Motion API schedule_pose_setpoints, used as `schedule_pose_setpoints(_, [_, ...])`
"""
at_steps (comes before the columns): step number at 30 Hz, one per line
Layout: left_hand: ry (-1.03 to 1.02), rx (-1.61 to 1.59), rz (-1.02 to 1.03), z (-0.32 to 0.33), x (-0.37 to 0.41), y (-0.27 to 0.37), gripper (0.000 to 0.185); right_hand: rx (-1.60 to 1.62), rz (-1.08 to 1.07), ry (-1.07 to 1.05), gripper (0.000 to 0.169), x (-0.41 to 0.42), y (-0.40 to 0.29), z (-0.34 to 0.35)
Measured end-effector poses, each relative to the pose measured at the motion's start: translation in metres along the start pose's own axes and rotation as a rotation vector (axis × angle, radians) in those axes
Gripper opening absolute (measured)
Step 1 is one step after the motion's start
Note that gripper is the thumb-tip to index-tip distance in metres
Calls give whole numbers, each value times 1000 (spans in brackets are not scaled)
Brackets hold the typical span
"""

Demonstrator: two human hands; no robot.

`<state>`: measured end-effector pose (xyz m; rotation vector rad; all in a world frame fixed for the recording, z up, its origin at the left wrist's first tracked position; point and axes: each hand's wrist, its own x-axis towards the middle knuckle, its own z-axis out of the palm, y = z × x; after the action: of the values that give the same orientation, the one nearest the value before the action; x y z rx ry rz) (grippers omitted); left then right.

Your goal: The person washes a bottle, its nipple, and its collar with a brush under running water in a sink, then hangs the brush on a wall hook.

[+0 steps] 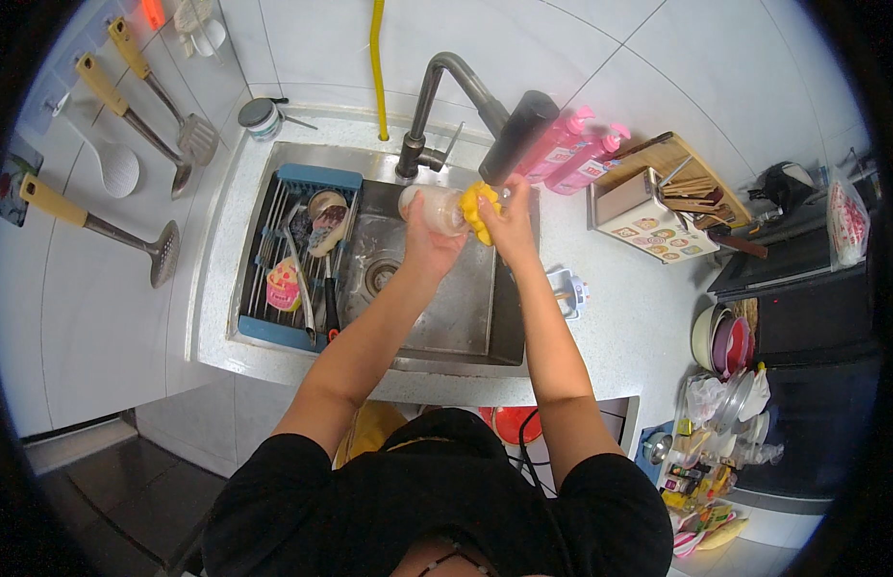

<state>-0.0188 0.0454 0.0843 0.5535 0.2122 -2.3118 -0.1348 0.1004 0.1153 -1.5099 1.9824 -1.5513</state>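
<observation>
Above the steel sink basin point(453, 303), my left hand point(433, 241) is wrapped around a translucent jar or bottle point(440, 208) that lies roughly sideways. A yellow scalloped sponge or scrubber point(478, 212) is pressed against the jar's right end by my right hand point(511, 223). Whether part of it reaches inside the jar cannot be told. The grey faucet point(446, 79) rises behind both hands, with a dark cylindrical piece point(520, 137) at its outlet just above my right hand.
A blue-ended drying rack point(320, 175) holding utensils and a cupcake-shaped sponge point(283, 285) spans the sink's left side. Pink pump bottles point(583, 162) and a chopstick holder point(652, 223) stand at the right. A small white-and-blue item point(567, 292) lies right of the basin. Ladles point(122, 216) hang at left.
</observation>
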Motion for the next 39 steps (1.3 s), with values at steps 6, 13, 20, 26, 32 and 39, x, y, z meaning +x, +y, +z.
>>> schedule_pose_setpoints(6, [-13, -31, 18, 4, -2, -4, 49, -183, -214, 7, 32, -3, 4, 1])
schedule_pose_setpoints(13, [-61, 38, 92, -1, 2, 0, 47, -315, -153, -113, 31, -8, -25, 0])
schedule_pose_setpoints(20, [-6, 69, 177, 6, -7, -11, 45, -475, -55, -81, 28, 0, -23, 6])
schedule_pose_setpoints(26, [-52, 94, 31, -9, -11, -5, 50, -558, -106, -237, 27, 9, -26, -1])
schedule_pose_setpoints(32, [320, 326, -81, -29, -14, 28, 65, -634, -451, -427, 23, 25, -35, -21])
schedule_pose_setpoints(39, [-29, 552, -408, -10, -7, 45, 63, -668, -855, -659, 13, 30, -52, -9])
